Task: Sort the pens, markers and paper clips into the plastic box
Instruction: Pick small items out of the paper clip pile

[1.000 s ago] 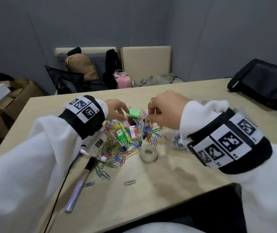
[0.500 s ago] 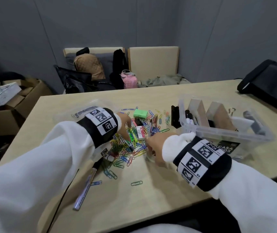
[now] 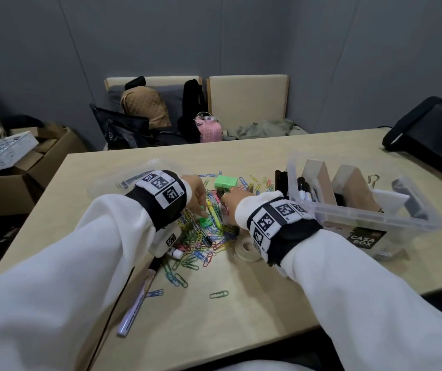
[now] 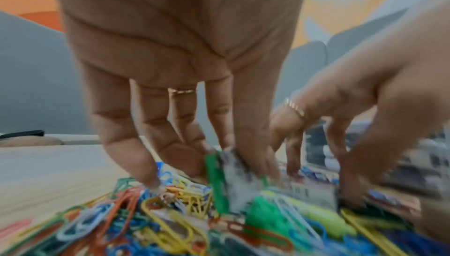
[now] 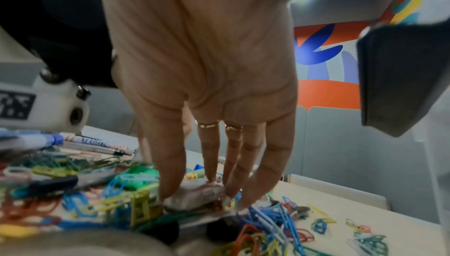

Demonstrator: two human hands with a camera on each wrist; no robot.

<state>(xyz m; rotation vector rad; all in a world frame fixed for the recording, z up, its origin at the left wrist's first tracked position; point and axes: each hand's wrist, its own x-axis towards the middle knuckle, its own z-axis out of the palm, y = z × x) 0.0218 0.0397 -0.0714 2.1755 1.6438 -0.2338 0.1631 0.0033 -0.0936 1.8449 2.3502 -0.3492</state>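
Observation:
A heap of coloured paper clips lies mid-table, and both hands reach down into it. My left hand pinches a small green and white pack between thumb and fingers. My right hand, just to its right, grips a small white and red pack with its fingertips. The clear plastic box with wooden dividers stands at the right and holds markers. A purple marker lies near the front left. More pens lie past the heap.
A tape roll lies under my right wrist. A green box sits behind the heap, and a clear lid lies at the left. A black bag rests on the table's far right. Chairs stand behind.
My right hand moved from the tape roll at the heap's near edge further into the heap. My left hand's fingers dropped into the clips. The head view shifted a little.

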